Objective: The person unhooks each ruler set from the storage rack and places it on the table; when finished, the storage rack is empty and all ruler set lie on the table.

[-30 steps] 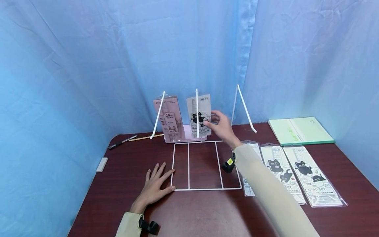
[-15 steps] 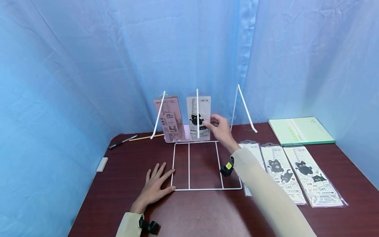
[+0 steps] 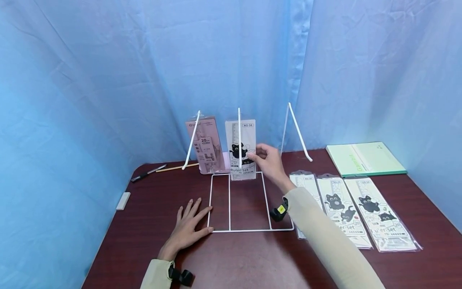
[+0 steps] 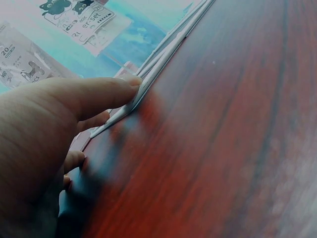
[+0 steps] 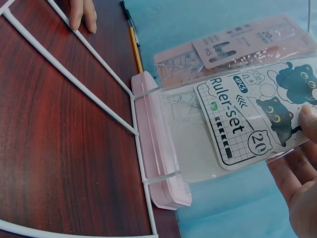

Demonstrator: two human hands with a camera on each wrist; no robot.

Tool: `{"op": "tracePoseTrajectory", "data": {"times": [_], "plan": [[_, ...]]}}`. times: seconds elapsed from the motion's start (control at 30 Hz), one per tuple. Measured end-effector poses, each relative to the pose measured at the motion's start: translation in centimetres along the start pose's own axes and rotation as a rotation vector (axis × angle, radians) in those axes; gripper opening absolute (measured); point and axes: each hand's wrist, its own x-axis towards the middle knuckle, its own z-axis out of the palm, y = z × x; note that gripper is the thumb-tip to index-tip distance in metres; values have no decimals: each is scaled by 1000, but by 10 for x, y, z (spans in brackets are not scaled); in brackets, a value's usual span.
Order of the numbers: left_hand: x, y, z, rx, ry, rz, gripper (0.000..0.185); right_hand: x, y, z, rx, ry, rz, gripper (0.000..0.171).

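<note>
My right hand (image 3: pixel 270 162) pinches the right edge of a cat-print ruler set (image 3: pixel 248 134) in a clear sleeve. In the head view it stands upright behind the middle white prong. The right wrist view shows the lettered front of that ruler set (image 5: pixel 237 114), with my thumb on its face and fingers behind. My left hand (image 3: pixel 189 228) lies on the table, fingers spread, its thumb and index fingertips at the left side of a white wire rack (image 3: pixel 229 200). A pink ruler set (image 3: pixel 207 150) stands upright behind the left prong.
A pink tray-like base (image 5: pixel 156 144) sits at the rack's back edge. Several more cat-print ruler sets, such as the outer one (image 3: pixel 382 214), lie at right below a green notebook (image 3: pixel 366 159). A pen (image 3: pixel 148 173), a pencil (image 3: pixel 177 167) and a white block (image 3: pixel 123 200) lie at left.
My right hand has brought the cat-print ruler set slightly down and towards me, so its lower edge overlaps the rack's back wire. My left hand stays in place.
</note>
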Motion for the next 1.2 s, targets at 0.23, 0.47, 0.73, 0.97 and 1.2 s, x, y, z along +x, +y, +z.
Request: {"op": "tracePoseTrajectory", "data": {"times": [0.23,0.47,0.73,0.97,1.2], "plan": [[0,2,-1,0,7,0,67,-9,-3,-1,0,-3,-3,22],[-1,2,0,-1,9,5,66,-20,-5,-1,2,4,-17,21],[0,2,0,2,9,0,67,-30,-7,-3,-19,-2,-42,22],[0,1,0,2,12,-2,67,-37,-7,-6,-11,-9,-50,25],[1,1,0,7,14,2,67,-47,-10,-10,-18,-23,-55,24]]}}
